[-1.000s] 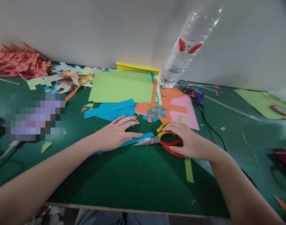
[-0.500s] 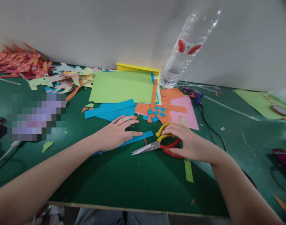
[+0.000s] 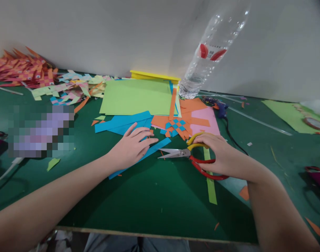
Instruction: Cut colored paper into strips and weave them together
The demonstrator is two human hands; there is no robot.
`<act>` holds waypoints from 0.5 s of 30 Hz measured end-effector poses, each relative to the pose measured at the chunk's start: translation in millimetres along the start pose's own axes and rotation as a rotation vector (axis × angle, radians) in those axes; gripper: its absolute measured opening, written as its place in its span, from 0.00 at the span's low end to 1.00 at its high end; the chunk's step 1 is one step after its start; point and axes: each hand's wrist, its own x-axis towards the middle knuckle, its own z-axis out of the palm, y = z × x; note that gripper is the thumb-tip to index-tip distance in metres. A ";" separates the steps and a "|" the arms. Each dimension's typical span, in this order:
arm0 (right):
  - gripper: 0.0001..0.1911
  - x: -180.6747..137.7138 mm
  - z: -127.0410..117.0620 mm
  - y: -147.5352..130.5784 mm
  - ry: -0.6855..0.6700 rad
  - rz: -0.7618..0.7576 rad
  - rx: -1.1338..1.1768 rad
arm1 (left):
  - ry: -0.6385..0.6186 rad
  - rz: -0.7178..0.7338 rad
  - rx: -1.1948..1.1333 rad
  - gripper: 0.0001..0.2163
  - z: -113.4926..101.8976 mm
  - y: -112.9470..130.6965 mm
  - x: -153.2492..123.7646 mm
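Observation:
My left hand (image 3: 132,145) lies palm down with its fingers stretched out and slightly apart, touching a long blue paper strip (image 3: 160,147) that slants beneath it. How firmly it presses cannot be seen. My right hand (image 3: 217,154) is closed around the yellow and red handles of a pair of scissors (image 3: 184,153). The blades are parted and point left, their tips close to the strip. A light green paper strip (image 3: 211,190) runs under the scissor handles. Beyond my hands lies a blue and orange woven paper piece (image 3: 175,126) on orange paper.
A stack of green paper (image 3: 136,98) lies near the wall, with blue paper pieces (image 3: 118,122) before it. A clear bottle (image 3: 204,59) stands at the back. A glue gun (image 3: 221,109) trails its cord at right. Woven orange paper pieces (image 3: 23,70) are heaped at far left.
My right hand has moved right with the scissors, and the blades have spread apart. The blue strip has tilted more steeply under my left hand, whose fingers have bent a little.

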 end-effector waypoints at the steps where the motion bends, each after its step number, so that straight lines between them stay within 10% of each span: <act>1: 0.20 -0.1 0.1 0.7 -0.006 0.003 -0.004 | 0.004 0.031 -0.015 0.15 -2.1 -0.7 0.1; 15: 0.22 1.9 1.6 -1.3 -0.055 0.014 0.034 | -0.134 0.164 0.072 0.19 0.4 -11.6 -5.1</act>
